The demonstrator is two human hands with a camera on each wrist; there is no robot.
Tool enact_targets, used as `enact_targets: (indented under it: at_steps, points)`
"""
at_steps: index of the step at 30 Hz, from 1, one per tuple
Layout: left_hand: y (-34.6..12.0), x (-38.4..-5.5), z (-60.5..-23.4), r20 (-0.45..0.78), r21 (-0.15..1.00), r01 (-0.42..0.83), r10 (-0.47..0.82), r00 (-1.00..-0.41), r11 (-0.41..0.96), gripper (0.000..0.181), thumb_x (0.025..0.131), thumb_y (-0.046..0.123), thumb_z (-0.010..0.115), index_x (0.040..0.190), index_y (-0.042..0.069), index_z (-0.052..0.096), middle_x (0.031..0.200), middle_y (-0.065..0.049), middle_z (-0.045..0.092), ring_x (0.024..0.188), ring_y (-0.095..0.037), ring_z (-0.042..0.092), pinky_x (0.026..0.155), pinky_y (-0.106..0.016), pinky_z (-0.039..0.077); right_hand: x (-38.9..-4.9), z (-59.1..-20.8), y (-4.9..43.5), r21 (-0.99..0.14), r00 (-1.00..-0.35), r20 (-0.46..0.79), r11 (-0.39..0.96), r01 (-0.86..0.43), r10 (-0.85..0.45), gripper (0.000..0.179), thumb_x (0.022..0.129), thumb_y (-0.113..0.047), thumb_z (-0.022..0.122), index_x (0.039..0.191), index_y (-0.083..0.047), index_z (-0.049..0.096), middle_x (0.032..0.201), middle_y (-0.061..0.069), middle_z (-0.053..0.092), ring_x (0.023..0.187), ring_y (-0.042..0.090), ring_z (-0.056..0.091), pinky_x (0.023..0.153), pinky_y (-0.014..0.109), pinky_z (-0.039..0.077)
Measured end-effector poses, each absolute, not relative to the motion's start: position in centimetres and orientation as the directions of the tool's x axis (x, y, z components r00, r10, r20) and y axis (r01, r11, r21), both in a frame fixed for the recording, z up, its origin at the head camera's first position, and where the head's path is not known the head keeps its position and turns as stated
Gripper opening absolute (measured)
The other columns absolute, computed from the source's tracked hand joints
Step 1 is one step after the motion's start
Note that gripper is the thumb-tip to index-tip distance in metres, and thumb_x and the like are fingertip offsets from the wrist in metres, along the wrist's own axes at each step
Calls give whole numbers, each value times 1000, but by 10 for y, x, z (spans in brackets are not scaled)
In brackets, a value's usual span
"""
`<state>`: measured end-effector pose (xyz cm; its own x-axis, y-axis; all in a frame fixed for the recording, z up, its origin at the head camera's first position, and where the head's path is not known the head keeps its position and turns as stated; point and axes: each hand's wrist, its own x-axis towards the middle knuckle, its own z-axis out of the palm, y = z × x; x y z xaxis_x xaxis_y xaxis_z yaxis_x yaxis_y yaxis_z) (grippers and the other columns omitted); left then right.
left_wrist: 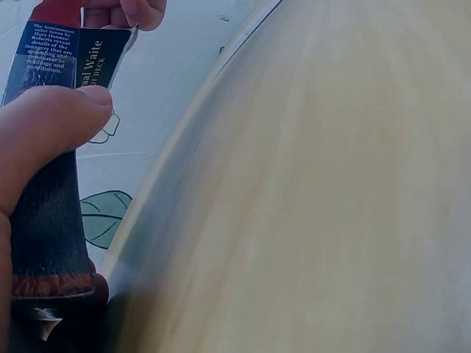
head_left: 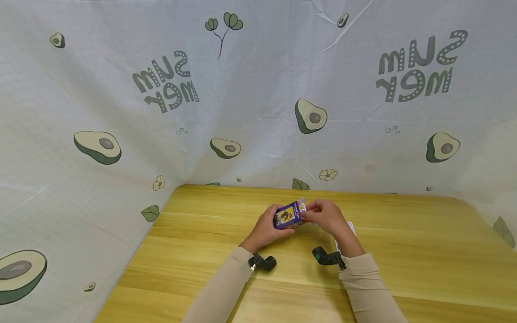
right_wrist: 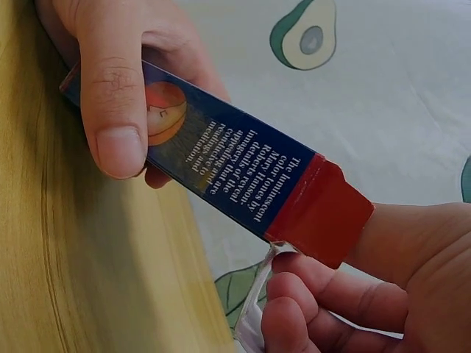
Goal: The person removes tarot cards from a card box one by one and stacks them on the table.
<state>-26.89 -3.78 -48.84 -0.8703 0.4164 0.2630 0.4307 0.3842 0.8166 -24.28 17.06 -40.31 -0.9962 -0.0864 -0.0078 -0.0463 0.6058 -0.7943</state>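
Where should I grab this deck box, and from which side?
Probably grip the deck box across its narrow sides, at the end away from the red flap, coming from the left, as the left hand does. It is slim and flat-sided, and the open end faces the right hand.

A white cloth curtain (head_left: pixel 258 89) hangs beyond the far edge and along the left and right of the scene, printed with avocado halves (head_left: pixel 311 117), green leaves (head_left: pixel 150 214), pale flowers (head_left: pixel 328 174) and mirror-reversed "summer" lettering (head_left: pixel 422 85), its creases catching the light. Before it spreads a yellow wood-grain counter (head_left: pixel 424 251) with rounded far corners, its streaks running left to right. Soft light leaves a pale sheen on the counter's near middle.
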Motion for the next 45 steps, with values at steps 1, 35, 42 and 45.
enact_targets:
  at_steps: [1, 35, 42, 45]
  points:
    - [-38, -269, -489, 264, 816, 432, 417, -870, 385, 70, 78, 41, 79, 132, 14, 44, 118, 2, 52, 101, -11, 52, 88, -28, 45, -243, -403, 171, -795, -996, -8, 605, -46, -86, 27, 87, -20, 71, 101, 3, 66, 88, 11, 66, 75, 20, 58, 63, 29, 46]
    - [-39, -267, -489, 244, 827, 408, 409, -879, 385, 72, 77, 44, 79, 134, 17, 44, 119, 4, 51, 103, -11, 52, 88, -28, 45, -242, -396, 186, -855, -995, -73, 519, 25, -72, 41, 91, -21, 66, 117, 9, 60, 102, 20, 69, 75, 20, 65, 65, 32, 51]
    - [-39, -267, -488, 248, 825, 412, 407, -879, 386, 71, 77, 42, 79, 133, 16, 44, 118, 3, 52, 102, -11, 53, 87, -28, 45, -243, -399, 191, -855, -995, -70, 517, 23, -72, 41, 92, -21, 64, 119, 9, 59, 103, 20, 69, 77, 23, 64, 67, 31, 52]
    - [-38, -267, -488, 244, 826, 410, 409, -879, 388, 71, 77, 42, 79, 133, 16, 44, 118, 3, 52, 102, -11, 52, 87, -27, 46, -243, -400, 193, -852, -996, -64, 522, 23, -61, 42, 92, -21, 64, 120, 9, 59, 104, 21, 69, 78, 26, 63, 68, 32, 52]
